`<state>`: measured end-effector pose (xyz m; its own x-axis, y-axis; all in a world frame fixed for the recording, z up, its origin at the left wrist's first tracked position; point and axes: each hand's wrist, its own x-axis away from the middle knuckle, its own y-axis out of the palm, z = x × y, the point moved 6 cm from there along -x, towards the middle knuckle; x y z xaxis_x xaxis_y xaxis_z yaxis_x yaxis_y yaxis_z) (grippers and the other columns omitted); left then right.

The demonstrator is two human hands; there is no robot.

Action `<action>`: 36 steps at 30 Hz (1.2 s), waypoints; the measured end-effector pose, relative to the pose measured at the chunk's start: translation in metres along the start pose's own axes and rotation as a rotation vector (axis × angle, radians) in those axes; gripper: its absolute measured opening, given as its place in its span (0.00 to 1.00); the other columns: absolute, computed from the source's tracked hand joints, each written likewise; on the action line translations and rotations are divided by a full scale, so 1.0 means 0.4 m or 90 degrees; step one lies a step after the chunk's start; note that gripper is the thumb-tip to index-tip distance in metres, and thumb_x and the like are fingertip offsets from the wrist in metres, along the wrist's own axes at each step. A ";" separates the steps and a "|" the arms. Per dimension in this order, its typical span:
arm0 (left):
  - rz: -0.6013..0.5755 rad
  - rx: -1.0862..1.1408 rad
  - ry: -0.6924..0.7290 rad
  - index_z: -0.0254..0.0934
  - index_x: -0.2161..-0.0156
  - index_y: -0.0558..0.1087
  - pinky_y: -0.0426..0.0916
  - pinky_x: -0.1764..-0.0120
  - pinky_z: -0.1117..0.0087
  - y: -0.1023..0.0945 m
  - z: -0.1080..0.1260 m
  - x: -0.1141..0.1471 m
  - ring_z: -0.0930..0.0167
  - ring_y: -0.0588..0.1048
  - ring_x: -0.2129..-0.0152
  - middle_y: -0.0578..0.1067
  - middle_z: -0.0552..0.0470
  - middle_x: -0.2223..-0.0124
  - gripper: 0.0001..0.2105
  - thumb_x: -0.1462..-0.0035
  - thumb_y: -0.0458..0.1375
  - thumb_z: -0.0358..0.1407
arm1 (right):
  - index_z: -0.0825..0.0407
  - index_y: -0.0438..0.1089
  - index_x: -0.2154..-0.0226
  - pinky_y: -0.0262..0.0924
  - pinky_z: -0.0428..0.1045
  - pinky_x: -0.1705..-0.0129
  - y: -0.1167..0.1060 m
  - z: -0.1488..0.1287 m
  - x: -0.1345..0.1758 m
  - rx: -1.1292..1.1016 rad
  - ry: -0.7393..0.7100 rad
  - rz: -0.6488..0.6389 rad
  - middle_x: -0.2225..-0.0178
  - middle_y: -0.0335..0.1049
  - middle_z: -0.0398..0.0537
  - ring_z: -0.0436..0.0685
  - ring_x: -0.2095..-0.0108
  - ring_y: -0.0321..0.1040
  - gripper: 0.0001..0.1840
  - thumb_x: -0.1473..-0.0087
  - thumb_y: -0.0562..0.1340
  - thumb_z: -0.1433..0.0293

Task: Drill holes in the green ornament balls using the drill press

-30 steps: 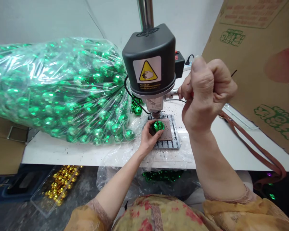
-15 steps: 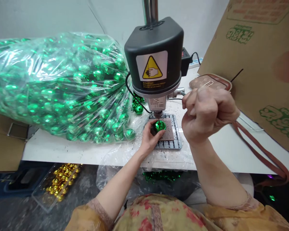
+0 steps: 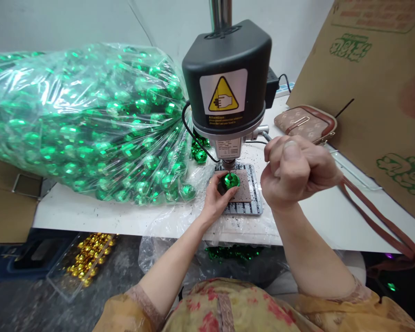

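My left hand (image 3: 217, 197) holds a shiny green faceted ball (image 3: 232, 181) between thumb and fingers. The ball rests on a small brown board (image 3: 242, 196) on the slotted metal base (image 3: 255, 207) of a bench drill press (image 3: 227, 87). Directly above the ball is the drill chuck (image 3: 228, 163); the bit reaches down to the ball's top, and its depth there is hard to see. My right hand (image 3: 299, 173) is closed in a fist around the drill press lever (image 3: 265, 135), whose grip is hidden inside the fingers.
A large clear bag of green balls (image 3: 100, 124) fills the left of the white table (image 3: 100, 214). A patterned purse (image 3: 304, 122) and a cardboard box (image 3: 376, 83) stand at right. Dark shavings surround the base. A clear bin of gold balls (image 3: 90, 260) is below left.
My right hand has come down slightly with the lever. My left hand keeps the green ball in the same place under the chuck. The camera view has shifted a little.
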<state>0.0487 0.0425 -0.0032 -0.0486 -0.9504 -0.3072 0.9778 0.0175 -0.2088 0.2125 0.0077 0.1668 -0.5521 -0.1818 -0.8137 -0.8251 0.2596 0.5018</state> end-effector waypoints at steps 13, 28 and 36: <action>0.013 0.004 -0.012 0.40 0.47 0.73 0.69 0.43 0.57 0.000 0.000 0.000 0.59 0.76 0.49 0.77 0.45 0.49 0.24 0.46 0.71 0.45 | 0.52 0.44 0.81 0.49 0.48 0.78 -0.017 0.002 0.016 -0.032 -0.055 -0.064 0.83 0.44 0.36 0.43 0.83 0.45 0.24 0.44 0.59 0.77; 0.129 -0.104 0.049 0.42 0.53 0.73 0.74 0.53 0.57 -0.047 0.065 0.141 0.61 0.79 0.57 0.78 0.47 0.57 0.21 0.48 0.72 0.46 | 0.49 0.50 0.80 0.43 0.49 0.78 0.068 0.004 -0.118 0.009 0.164 -0.033 0.85 0.46 0.34 0.43 0.84 0.47 0.23 0.41 0.61 0.73; -0.412 -0.319 0.282 0.55 0.52 0.80 0.74 0.75 0.60 0.008 0.040 0.432 0.61 0.80 0.72 0.83 0.45 0.51 0.14 0.44 0.67 0.48 | 0.49 0.50 0.79 0.44 0.47 0.76 0.069 -0.001 -0.111 -0.011 0.150 -0.028 0.83 0.45 0.33 0.40 0.83 0.47 0.21 0.39 0.59 0.76</action>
<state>0.0467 -0.1264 -0.0422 -0.7276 -0.6190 -0.2958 0.5362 -0.2442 -0.8080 0.2142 0.0225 0.2171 -0.5261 -0.4090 -0.7456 -0.8502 0.2301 0.4736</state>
